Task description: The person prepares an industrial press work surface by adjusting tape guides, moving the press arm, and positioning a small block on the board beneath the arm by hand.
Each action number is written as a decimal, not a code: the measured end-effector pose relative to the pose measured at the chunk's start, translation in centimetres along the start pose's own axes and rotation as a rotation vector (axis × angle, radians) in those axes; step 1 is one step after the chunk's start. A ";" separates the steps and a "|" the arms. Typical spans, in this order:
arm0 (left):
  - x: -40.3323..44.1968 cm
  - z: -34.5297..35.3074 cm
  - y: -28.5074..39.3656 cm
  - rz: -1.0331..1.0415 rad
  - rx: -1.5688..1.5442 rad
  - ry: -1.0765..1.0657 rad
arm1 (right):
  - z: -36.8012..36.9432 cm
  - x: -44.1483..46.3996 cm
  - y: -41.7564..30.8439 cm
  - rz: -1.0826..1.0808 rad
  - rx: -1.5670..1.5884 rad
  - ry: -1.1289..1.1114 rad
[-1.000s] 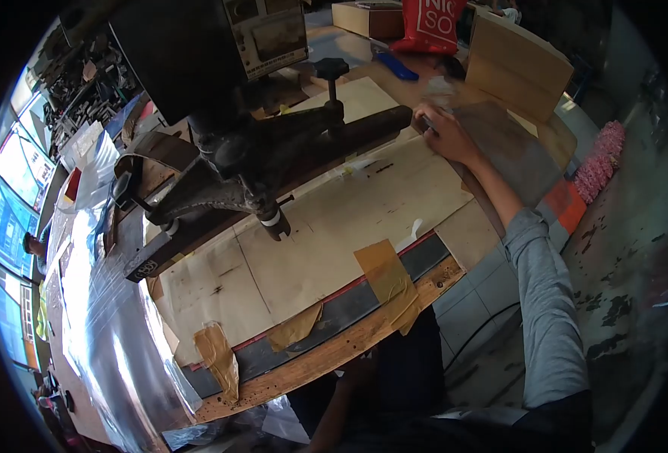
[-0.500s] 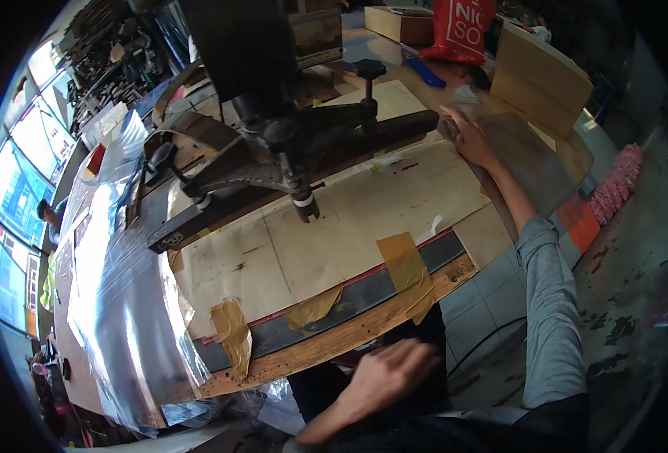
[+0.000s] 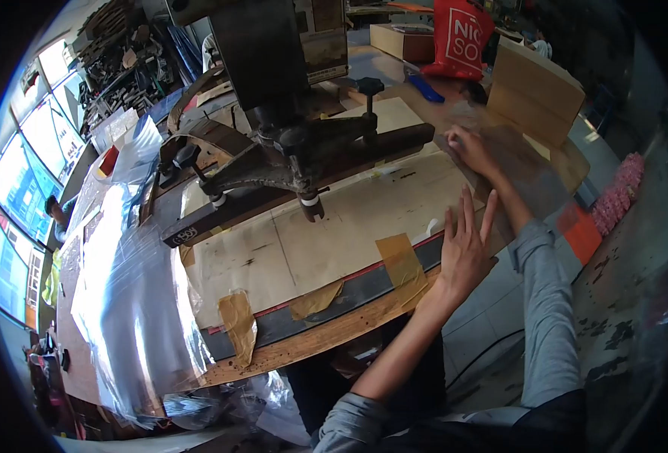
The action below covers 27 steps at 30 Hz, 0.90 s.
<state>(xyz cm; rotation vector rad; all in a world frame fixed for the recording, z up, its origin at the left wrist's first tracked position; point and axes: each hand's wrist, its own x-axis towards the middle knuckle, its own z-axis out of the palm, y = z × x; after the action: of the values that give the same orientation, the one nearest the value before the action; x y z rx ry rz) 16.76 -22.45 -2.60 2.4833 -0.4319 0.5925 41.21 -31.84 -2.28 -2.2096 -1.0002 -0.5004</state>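
Observation:
My right hand is closed, its curled fingers at the near-left corner of the greyish clear plastic sheets, apparently pinching a sheet. The fingertips are partly hidden. My left hand is open with fingers spread, over the right end of the cream board, beside a strip of brown tape; I cannot tell if it touches. Above the board stands a dark metal press head with a long crossbar and black knobs.
A pile of shiny clear sheets lies at the left. Behind are a red bag, a blue tool and an open cardboard box. A pink fluffy object is at the right. Another person's arm shows at far left.
My left hand has risen from below the table edge to the board's right end, fingers now spread. My right hand's fingers have curled in at the sheet corner. The view has shifted slightly.

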 end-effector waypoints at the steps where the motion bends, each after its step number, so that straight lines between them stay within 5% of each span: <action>1: 0.0 0.1 -0.1 0.007 0.017 0.015 | -0.6 0.0 0.0 0.100 0.101 -0.095; 4: 0.0 0.4 -0.3 0.017 0.054 0.053 | -4.1 -0.2 -0.4 0.083 0.165 -0.143; 7: 0.1 1.0 -0.2 0.016 0.065 0.026 | -7.7 -0.8 -3.1 0.303 0.314 -0.048; 14: 0.9 1.2 -0.6 -0.015 0.132 -0.055 | -22.3 -0.1 -1.4 0.239 0.467 0.725; 15: 1.4 1.3 -0.5 -0.033 0.127 -0.048 | -26.7 -0.7 1.2 0.131 0.150 0.785; 17: 3.1 1.5 -0.2 -0.101 0.135 -0.135 | -32.0 -1.1 -2.5 -0.021 0.477 1.071; 18: 4.0 1.6 0.0 -0.135 0.136 -0.180 | -34.5 -1.6 -4.6 -0.058 0.431 1.295; 21: 6.4 2.1 0.3 -0.157 0.283 -0.322 | -43.6 -5.1 -8.8 -0.184 0.119 1.380; 24: 6.3 2.6 -0.3 -0.174 0.231 -0.263 | -36.3 -6.0 -20.0 -0.284 0.070 1.204; 27: 3.4 -3.6 -0.1 -0.097 -0.844 -0.382 | -25.2 -7.3 -25.8 -0.236 0.025 0.942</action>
<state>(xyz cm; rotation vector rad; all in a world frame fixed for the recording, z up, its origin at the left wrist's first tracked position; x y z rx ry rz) 18.51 -20.87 1.76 1.7653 -0.5570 -0.1190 14.89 -40.42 22.00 -1.5131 -0.7115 -1.4417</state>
